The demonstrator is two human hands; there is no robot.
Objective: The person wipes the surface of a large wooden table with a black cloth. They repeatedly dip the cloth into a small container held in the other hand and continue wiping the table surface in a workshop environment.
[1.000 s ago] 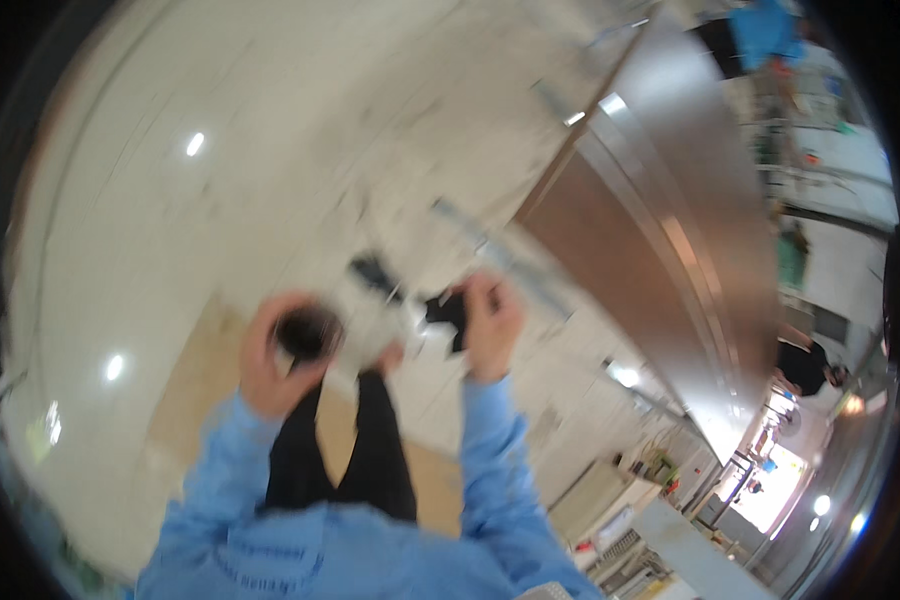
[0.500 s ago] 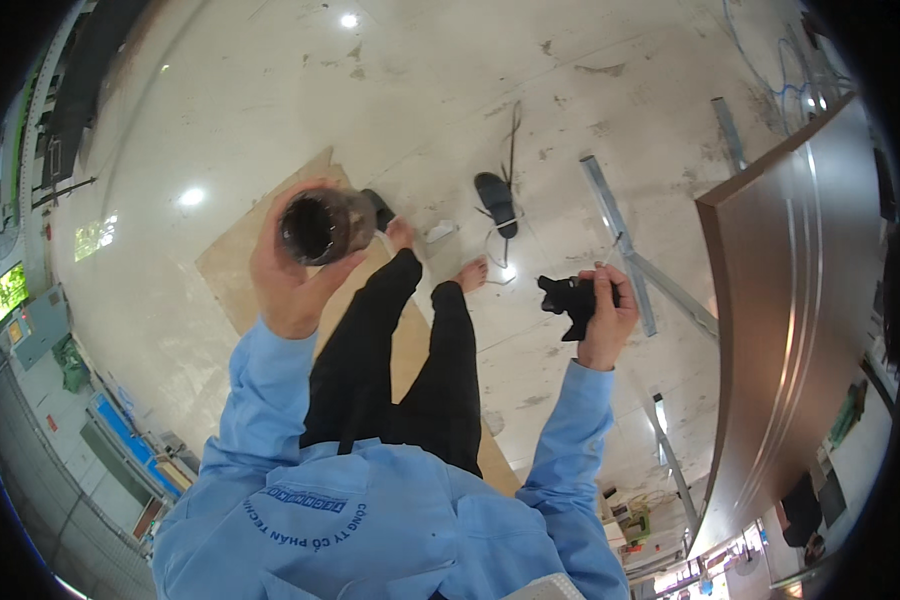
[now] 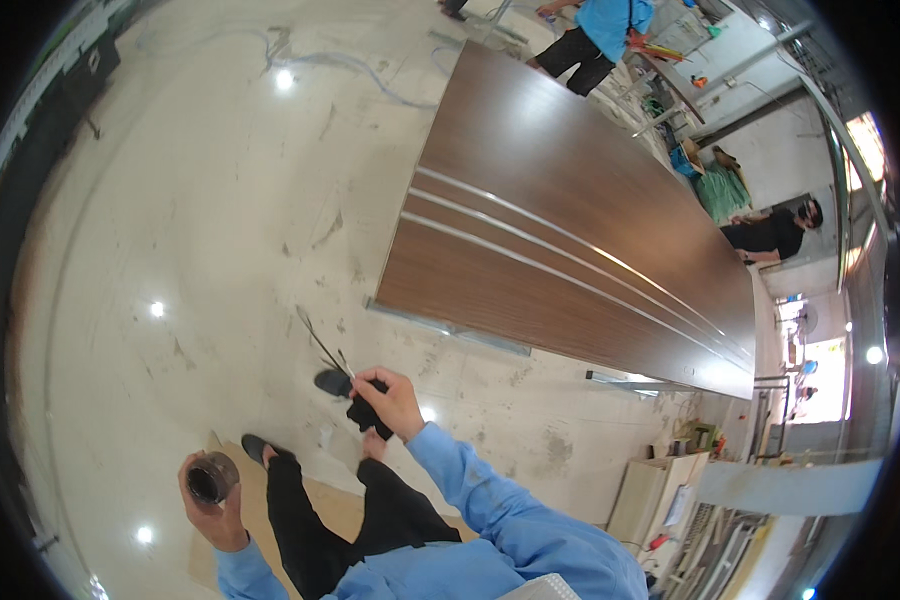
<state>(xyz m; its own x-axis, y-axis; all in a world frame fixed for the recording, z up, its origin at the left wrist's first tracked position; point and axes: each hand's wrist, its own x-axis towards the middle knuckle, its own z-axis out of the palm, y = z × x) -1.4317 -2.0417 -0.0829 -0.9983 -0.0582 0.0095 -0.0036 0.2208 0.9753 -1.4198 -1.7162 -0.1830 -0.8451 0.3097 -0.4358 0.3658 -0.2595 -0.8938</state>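
Note:
My left hand [image 3: 216, 520] is wrapped round a small see-through jar [image 3: 213, 477], its round mouth facing up and dark inside. My right hand [image 3: 398, 403] is closed on a crumpled black cloth [image 3: 369, 416], fingers pinched together. By its fingertips a thin dark strip [image 3: 320, 342] runs out; whether I hold it or it lies on the floor, I cannot tell. Beyond my right hand stands a large brown wood-grain panel [image 3: 560, 230] with several thin silvery lines across it, apart from both hands.
Metal supports [image 3: 490, 340] show under the panel's near edge. A black slipper [image 3: 332, 382] lies by my bare foot, on a pale floor with a brown sheet [image 3: 205, 565]. One person in blue [image 3: 602, 35] is behind the panel, another in black [image 3: 770, 232] at its far right.
My view has swung right, bringing the panel's broad face into sight. My right hand has come nearer the slipper in the picture. Both hands keep hold of the jar and the cloth.

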